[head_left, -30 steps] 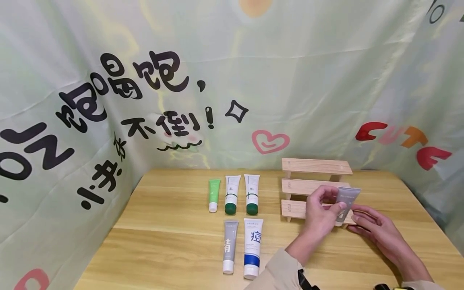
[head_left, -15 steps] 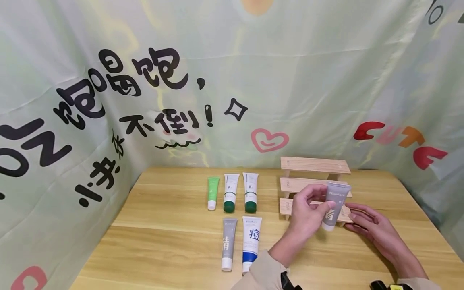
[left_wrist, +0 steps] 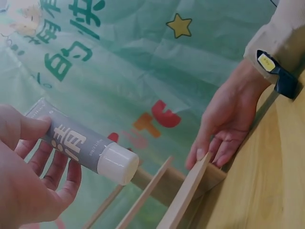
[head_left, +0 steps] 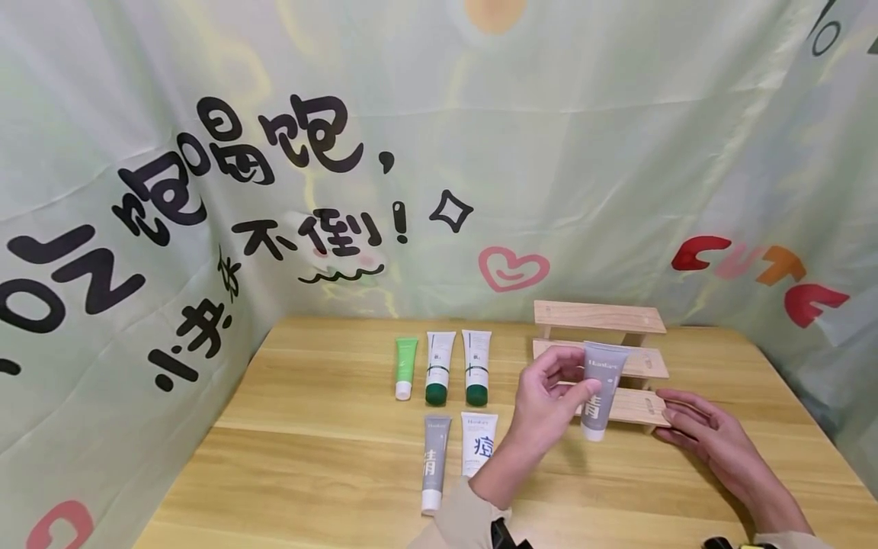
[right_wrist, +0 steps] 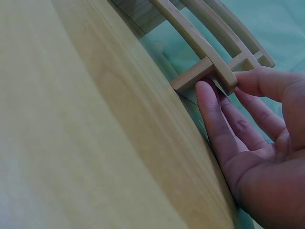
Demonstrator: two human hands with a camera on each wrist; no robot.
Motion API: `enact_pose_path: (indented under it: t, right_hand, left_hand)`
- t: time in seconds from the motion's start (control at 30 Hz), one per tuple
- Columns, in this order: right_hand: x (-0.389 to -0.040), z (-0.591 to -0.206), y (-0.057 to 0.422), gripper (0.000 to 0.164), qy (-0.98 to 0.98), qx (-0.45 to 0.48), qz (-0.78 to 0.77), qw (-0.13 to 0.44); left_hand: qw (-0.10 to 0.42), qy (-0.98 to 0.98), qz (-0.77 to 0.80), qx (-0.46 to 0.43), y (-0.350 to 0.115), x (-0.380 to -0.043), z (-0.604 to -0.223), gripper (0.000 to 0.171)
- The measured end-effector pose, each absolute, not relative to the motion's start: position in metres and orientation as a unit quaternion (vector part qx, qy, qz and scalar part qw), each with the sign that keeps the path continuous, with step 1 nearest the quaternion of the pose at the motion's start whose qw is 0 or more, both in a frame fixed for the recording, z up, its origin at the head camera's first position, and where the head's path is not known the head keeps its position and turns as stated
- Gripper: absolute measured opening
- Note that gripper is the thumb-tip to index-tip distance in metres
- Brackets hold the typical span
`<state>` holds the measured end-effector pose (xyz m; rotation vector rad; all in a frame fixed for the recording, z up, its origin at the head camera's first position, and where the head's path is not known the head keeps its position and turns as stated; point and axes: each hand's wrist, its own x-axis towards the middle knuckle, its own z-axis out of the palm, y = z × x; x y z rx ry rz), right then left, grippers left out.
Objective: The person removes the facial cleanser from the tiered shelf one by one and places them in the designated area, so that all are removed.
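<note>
My left hand (head_left: 542, 400) pinches a grey squeeze tube (head_left: 605, 381) between thumb and fingers, upright with its white cap down, in front of a three-step wooden display stand (head_left: 598, 315). In the left wrist view, large pale lettering shows on the tube (left_wrist: 71, 138), whose white cap (left_wrist: 118, 163) points toward the stand. My right hand (head_left: 716, 438) holds the right end of the stand's lowest step. In the right wrist view the thumb (right_wrist: 262, 82) is at the step's edge and the fingers reach under it. My left hand hides part of the lower steps.
Left of the stand, a green tube (head_left: 405, 362) and two white tubes with green caps (head_left: 439, 366) lie in a row. Nearer lie another grey tube (head_left: 435, 461) and a white tube with blue lettering (head_left: 479, 442), partly behind my left sleeve. A printed cloth (head_left: 583, 168) hangs behind the table.
My left hand has carried the grey tube leftward and a little nearer, away from the stand's right end. My right hand stays at the lowest step.
</note>
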<state>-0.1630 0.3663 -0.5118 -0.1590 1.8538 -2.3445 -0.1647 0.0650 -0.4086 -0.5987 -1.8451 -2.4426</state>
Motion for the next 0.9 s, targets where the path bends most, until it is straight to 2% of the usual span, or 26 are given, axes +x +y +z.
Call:
enact_pose_path:
  t: [0.43, 0.9]
  right_hand:
    - [-0.163, -0.514, 0.368, 0.038, 0.605, -0.077, -0.789, 0.08]
    - [-0.164, -0.514, 0.369, 0.036, 0.613, -0.081, -0.782, 0.074]
  left_hand:
    - [0.042, -0.612, -0.772, -0.17, 0.026, -0.161, -0.399, 0.03]
    - [0.02, -0.637, -0.762, -0.113, -0.016, -0.165, -0.403, 0.032]
